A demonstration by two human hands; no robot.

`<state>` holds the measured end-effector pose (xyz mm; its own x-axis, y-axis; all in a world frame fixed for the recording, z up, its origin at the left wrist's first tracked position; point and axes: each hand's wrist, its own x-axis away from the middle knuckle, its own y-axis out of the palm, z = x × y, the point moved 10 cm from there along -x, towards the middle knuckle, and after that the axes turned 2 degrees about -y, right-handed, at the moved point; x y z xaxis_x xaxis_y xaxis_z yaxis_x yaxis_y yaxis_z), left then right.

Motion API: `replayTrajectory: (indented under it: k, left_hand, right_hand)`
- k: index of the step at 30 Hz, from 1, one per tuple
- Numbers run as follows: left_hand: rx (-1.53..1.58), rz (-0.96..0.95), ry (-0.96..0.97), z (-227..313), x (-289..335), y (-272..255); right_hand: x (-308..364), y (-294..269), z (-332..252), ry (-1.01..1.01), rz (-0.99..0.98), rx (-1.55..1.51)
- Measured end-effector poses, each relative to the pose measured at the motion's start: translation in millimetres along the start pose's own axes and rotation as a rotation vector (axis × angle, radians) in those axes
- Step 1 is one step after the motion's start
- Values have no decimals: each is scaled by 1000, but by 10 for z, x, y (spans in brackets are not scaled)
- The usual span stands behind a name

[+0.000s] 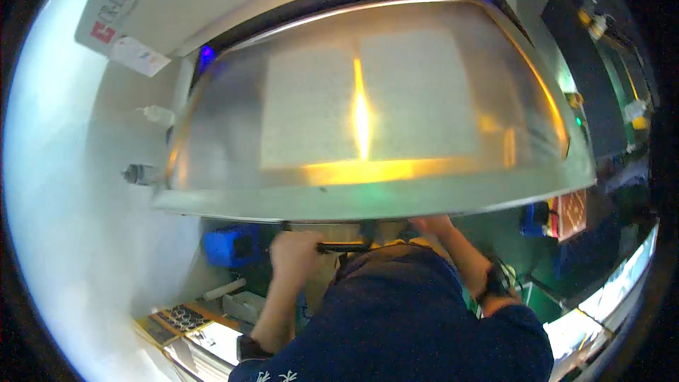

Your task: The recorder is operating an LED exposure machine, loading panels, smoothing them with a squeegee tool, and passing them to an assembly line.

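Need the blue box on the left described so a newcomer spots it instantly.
Start at the wide pale-green machine edge across mid-picture. Below its left part, left of the person's left hand, sits a blue boxy object. Its strong blue sets it apart from the pale tube and pale tray below.

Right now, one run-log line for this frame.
left hand: at black bar, grip unclear | right hand: at pale front edge, partly hidden | shiny panel: yellow glare
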<state>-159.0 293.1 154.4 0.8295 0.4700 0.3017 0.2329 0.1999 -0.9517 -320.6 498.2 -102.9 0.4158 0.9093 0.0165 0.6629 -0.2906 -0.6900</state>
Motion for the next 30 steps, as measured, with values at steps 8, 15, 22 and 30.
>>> replayTrajectory:
  k: [8, 15, 22, 30]
  left_hand:
    - [-33, -508, -26, -101, -375, 2758]
    - [-83, -649, -52, 26, -393, 2659]
    - [-148, -687, 22, 135, -420, 2605]
    - [458, -465, 265, -306, -539, 1919]
  right_hand:
    - [2166, -335, 746, 584, 133, -294]
    - [2078, -464, 1409, 657, 289, -336]
    - [1001, 1042, 2023, 445, 685, -1035]
    - [-331, 1295, 1523, 479, 333, 4]
